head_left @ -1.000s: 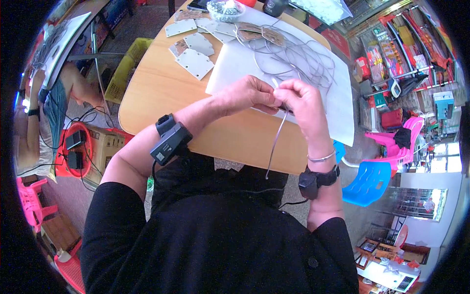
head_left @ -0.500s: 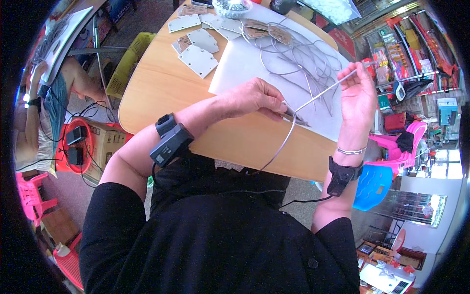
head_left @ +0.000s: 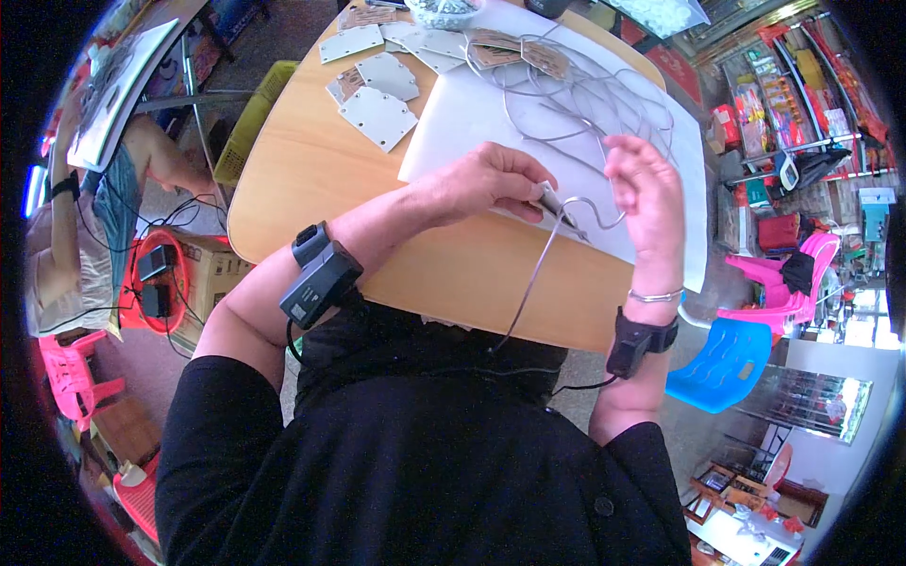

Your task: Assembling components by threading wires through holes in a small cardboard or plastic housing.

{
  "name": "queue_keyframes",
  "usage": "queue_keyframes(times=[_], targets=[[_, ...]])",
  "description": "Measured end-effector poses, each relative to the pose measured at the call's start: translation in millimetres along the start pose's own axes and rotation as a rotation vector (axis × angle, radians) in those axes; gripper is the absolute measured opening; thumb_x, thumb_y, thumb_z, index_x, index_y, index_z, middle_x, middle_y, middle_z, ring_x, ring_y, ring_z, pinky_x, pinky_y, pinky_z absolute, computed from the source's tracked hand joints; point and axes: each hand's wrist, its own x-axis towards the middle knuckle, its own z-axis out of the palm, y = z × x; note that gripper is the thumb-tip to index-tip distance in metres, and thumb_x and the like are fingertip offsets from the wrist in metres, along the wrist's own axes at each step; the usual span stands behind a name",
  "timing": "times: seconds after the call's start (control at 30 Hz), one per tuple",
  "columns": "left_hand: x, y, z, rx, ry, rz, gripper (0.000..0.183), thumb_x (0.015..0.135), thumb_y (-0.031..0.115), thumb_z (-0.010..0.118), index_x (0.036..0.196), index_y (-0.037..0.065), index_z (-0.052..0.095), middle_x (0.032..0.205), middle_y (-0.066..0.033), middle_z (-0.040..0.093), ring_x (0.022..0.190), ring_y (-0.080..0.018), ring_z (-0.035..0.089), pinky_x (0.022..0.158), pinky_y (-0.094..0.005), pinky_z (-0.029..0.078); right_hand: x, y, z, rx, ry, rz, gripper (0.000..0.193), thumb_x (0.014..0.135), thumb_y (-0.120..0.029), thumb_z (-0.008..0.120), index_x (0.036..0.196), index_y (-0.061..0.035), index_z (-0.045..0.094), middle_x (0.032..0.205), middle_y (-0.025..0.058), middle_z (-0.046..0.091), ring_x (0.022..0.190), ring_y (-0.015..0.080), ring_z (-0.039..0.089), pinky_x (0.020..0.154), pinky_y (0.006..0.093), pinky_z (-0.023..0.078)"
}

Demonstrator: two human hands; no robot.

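My left hand (head_left: 502, 189) is closed in a pinch over the near edge of the white sheet, gripping a slim grey pointed piece (head_left: 575, 226) together with a thin grey cable (head_left: 535, 275). Most of the piece's near end is hidden by the fingers. The cable hangs down toward my lap and also bends in a slack loop across to my right hand (head_left: 648, 193). That hand is raised over the sheet, its fingers curled, and the loop runs in against its palm; the finger pads are partly hidden. Both wrists wear black devices.
A tangle of grey cable (head_left: 604, 104) spreads over the white sheet (head_left: 439, 151) on the wooden table (head_left: 293, 179). Light flat plates (head_left: 377, 118) and a bowl (head_left: 444, 13) of small bits lie at the far side. A person sits at left; a blue stool (head_left: 722, 366) stands at right.
My right hand has come left and slightly lower. The cable stretch between the hands, straight before, is now a slack loop. My left hand stays nearly in place.
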Motion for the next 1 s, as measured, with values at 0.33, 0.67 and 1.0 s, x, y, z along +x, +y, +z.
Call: queue_keyframes(times=[0.33,0.67,1.0], targets=[[-0.6,5.7,-3.5,-0.083,0.132,-0.006,0.019,0.088,0.009,0.059,0.101,-0.006,0.058,0.095,-0.0127,0.063,0.085,-0.022,0.066,0.08,-0.0293,0.055,-11.1,28.7,16.4,-0.327,-0.21,0.079,0.01,0.085,-0.007,0.058,0.088,-0.0012,0.066,0.075,-0.0029,0.062,0.07,0.0043,0.055,0.065,0.0195,0.044],[-0.6,7.4,-2.6,-0.059,0.114,0.001,0.021,0.088,0.01,0.06,0.101,-0.006,0.059,0.096,-0.0128,0.064,0.085,-0.0203,0.066,0.081,-0.0291,0.055,-9.5,39.0,21.5,-0.348,-0.246,-0.107,0.007,0.084,-0.004,0.061,0.088,-0.0011,0.065,0.077,-0.0022,0.062,0.072,0.0042,0.054,0.068,0.0201,0.044],[-2.5,9.3,-1.2,-0.049,0.13,-0.02,0.018,0.087,0.01,0.061,0.097,-0.005,0.06,0.093,-0.0101,0.063,0.085,-0.0195,0.065,0.082,-0.0287,0.055,-12.1,39.5,24.5,-0.228,-0.301,0.034,0.007,0.089,-0.008,0.057,0.088,-0.0017,0.06,0.077,-0.0052,0.057,0.071,0.0025,0.049,0.064,0.0181,0.04]])
